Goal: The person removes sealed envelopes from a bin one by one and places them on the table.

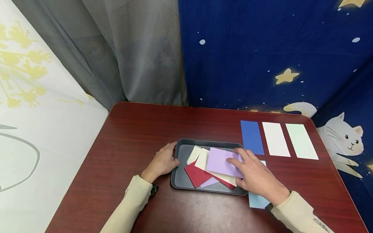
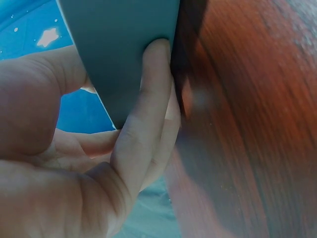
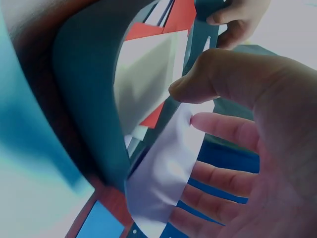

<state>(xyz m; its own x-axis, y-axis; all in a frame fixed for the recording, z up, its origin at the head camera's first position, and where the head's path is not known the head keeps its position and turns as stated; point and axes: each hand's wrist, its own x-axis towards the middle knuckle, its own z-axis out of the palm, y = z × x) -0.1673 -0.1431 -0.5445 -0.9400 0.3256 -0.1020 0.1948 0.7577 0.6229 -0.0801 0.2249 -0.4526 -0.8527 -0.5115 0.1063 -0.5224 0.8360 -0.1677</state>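
A shallow dark grey tray (image 1: 183, 180) lies on the table with several loose paper cards in it. My left hand (image 1: 164, 160) grips the tray's left end, fingers along the outer wall (image 2: 124, 59) and thumb at the rim. Over the tray's right half, my right hand (image 1: 254, 173) holds a lavender card (image 1: 220, 161) between thumb and fingers. That card slants over the pile, and in the right wrist view the lavender card (image 3: 163, 173) bends slightly. Beneath it are cream cards (image 1: 201, 159), red cards (image 1: 198, 174) and another lavender piece (image 1: 209, 182).
Right of the tray lies a light blue card (image 1: 257, 201), partly hidden under my right hand and wrist. Behind it, a blue card (image 1: 252, 137), a white card (image 1: 276, 139) and a pale green card (image 1: 302, 141) stand in a row. Curtains hang beyond the table's back edge.
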